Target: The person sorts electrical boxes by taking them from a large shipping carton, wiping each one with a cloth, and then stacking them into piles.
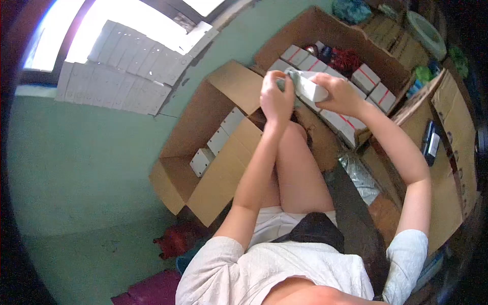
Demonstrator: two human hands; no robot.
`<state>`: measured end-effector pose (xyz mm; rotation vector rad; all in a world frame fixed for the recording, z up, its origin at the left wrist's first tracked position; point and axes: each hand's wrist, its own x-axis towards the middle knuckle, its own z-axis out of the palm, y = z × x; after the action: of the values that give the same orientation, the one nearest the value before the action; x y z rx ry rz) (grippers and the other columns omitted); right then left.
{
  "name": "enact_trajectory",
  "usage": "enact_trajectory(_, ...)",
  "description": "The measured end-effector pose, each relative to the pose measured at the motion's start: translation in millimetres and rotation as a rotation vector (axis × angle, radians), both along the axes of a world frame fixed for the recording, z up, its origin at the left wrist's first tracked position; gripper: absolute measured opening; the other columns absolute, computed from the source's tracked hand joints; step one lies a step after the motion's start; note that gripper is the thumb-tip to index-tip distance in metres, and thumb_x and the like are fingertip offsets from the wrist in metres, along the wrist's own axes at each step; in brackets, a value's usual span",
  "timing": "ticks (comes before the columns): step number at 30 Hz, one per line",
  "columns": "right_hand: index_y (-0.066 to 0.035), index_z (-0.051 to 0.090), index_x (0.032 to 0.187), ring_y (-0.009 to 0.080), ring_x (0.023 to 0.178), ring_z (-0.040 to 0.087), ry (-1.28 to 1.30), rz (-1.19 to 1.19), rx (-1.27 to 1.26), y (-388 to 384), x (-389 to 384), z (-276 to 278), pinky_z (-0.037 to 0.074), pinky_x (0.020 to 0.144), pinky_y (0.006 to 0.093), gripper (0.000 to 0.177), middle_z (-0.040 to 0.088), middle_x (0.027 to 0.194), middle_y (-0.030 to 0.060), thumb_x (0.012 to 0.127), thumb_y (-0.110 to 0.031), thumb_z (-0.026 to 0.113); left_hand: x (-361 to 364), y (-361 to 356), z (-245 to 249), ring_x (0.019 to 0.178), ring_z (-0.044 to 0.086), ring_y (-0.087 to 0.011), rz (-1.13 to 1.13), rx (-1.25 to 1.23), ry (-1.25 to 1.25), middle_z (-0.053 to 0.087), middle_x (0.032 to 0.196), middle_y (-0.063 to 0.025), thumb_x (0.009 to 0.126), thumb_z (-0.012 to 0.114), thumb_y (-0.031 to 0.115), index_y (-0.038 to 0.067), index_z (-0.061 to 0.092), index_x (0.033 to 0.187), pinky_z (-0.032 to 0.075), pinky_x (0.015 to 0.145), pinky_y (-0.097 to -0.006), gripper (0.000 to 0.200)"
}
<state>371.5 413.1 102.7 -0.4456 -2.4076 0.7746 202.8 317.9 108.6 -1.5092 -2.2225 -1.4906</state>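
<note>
My left hand (pixel 276 96) and my right hand (pixel 339 93) are raised together over my knees, both gripping a small white box (pixel 311 87). The left hand pinches a grey-green piece at the box's left end; whether it is a flap or a wrapper I cannot tell. The right hand wraps the box's right side. Below them stands an open cardboard carton (pixel 325 28) with several white boxes with red stripes (pixel 373 89) packed inside.
A second open carton (pixel 175 178) at the left holds three white boxes (pixel 217 141). Flattened white boxes (pixel 122 66) lean against the green wall under a bright window. A cardboard surface (pixel 452 132) with a dark device lies at the right. A silver bag (pixel 358 175) lies by my leg.
</note>
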Motion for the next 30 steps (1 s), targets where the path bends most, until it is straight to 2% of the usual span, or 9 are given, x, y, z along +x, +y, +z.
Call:
enact_trajectory(2, -0.004, 0.055, 0.118, 0.04, 0.109, 0.059, -0.004, 0.009, -0.012, 4, 1, 1, 0.049, 0.093, 0.0446, 0.058, 0.06, 0.119, 0.0212, 0.067, -0.017, 0.078, 16, 3, -6, 0.085, 0.065, -0.0316, -0.065, 0.204, 0.097, 0.065, 0.091, -0.0134, 0.08, 0.07, 0.008, 0.004, 0.062, 0.09, 0.051, 0.074, -0.0385, 0.013)
enact_trajectory(5, -0.003, 0.054, 0.118, 0.0415, 0.11, 0.058, 0.019, 0.005, 0.026, 15, 8, -1, 0.049, 0.095, 0.045, 0.059, 0.059, 0.12, 0.0227, 0.066, -0.016, 0.078, 43, -8, 8, 0.083, 0.064, -0.0326, -0.163, 0.126, 0.071, 0.061, 0.091, -0.0123, 0.084, 0.069, 0.012, 0.01, 0.063, 0.094, 0.051, 0.071, -0.0384, 0.012)
enact_trajectory(9, -0.003, 0.054, 0.116, 0.0428, 0.108, 0.058, -0.113, -0.023, 0.082, 0, 10, 8, 0.049, 0.093, 0.0453, 0.056, 0.06, 0.115, 0.0232, 0.067, -0.015, 0.078, 10, 10, 10, 0.084, 0.063, -0.0347, 0.033, 0.011, 0.03, 0.061, 0.094, -0.0134, 0.089, 0.063, 0.016, 0.009, 0.058, 0.099, 0.051, 0.069, -0.0423, 0.013)
enact_trajectory(11, -0.002, 0.053, 0.116, 0.0429, 0.104, 0.059, -0.089, 0.019, 0.063, -6, 5, 11, 0.05, 0.09, 0.0458, 0.054, 0.06, 0.111, 0.0229, 0.069, -0.016, 0.076, 1, 17, 7, 0.074, 0.062, -0.0373, 0.101, 0.035, 0.067, 0.059, 0.093, -0.0123, 0.091, 0.06, 0.016, 0.009, 0.055, 0.1, 0.051, 0.063, -0.0456, 0.012)
enact_trajectory(17, -0.001, 0.052, 0.114, 0.0438, 0.1, 0.058, 0.042, 0.017, 0.07, -1, 4, -3, 0.05, 0.085, 0.0472, 0.052, 0.061, 0.108, 0.0219, 0.071, -0.016, 0.075, 34, -18, 7, 0.085, 0.064, -0.0333, -0.197, 0.173, 0.185, 0.06, 0.093, -0.0133, 0.086, 0.065, 0.008, 0.008, 0.057, 0.099, 0.052, 0.064, -0.0395, 0.016)
enact_trajectory(20, -0.003, 0.053, 0.114, 0.0414, 0.102, 0.058, 0.082, 0.007, 0.104, -8, 2, 1, 0.048, 0.087, 0.0472, 0.051, 0.062, 0.107, 0.0195, 0.07, -0.016, 0.076, 5, 1, 3, 0.073, 0.063, -0.0349, -0.046, 0.287, 0.229, 0.058, 0.099, -0.0131, 0.089, 0.063, 0.011, 0.008, 0.056, 0.102, 0.052, 0.06, -0.0435, 0.016)
enact_trajectory(23, -0.004, 0.053, 0.112, 0.0391, 0.103, 0.056, 0.093, 0.033, 0.176, -8, -1, -2, 0.044, 0.09, 0.047, 0.048, 0.06, 0.108, 0.0174, 0.069, -0.012, 0.074, -3, 1, 12, 0.081, 0.062, -0.0379, 0.019, 0.087, 0.047, 0.057, 0.1, -0.0145, 0.091, 0.06, 0.011, 0.008, 0.056, 0.103, 0.052, 0.064, -0.0454, 0.013)
enact_trajectory(26, -0.005, 0.054, 0.11, 0.0371, 0.108, 0.051, 0.036, 0.005, 0.27, -5, -1, -3, 0.039, 0.094, 0.0468, 0.047, 0.056, 0.111, 0.0152, 0.067, -0.009, 0.072, 11, -16, 12, 0.084, 0.062, -0.0387, -0.23, 0.114, 0.16, 0.057, 0.101, -0.0157, 0.091, 0.06, 0.01, 0.007, 0.056, 0.105, 0.053, 0.066, -0.045, 0.015)
enact_trajectory(30, -0.011, 0.057, 0.104, 0.0305, 0.118, 0.043, -0.055, -0.061, 0.569, -8, 0, 2, 0.033, 0.095, 0.0475, 0.037, 0.049, 0.119, 0.0095, 0.069, -0.01, 0.069, 0, -11, -7, 0.088, 0.062, -0.0343, -0.153, 0.189, 0.067, 0.06, 0.099, -0.0183, 0.089, 0.062, 0.009, 0.001, 0.056, 0.105, 0.051, 0.077, -0.0396, 0.018)
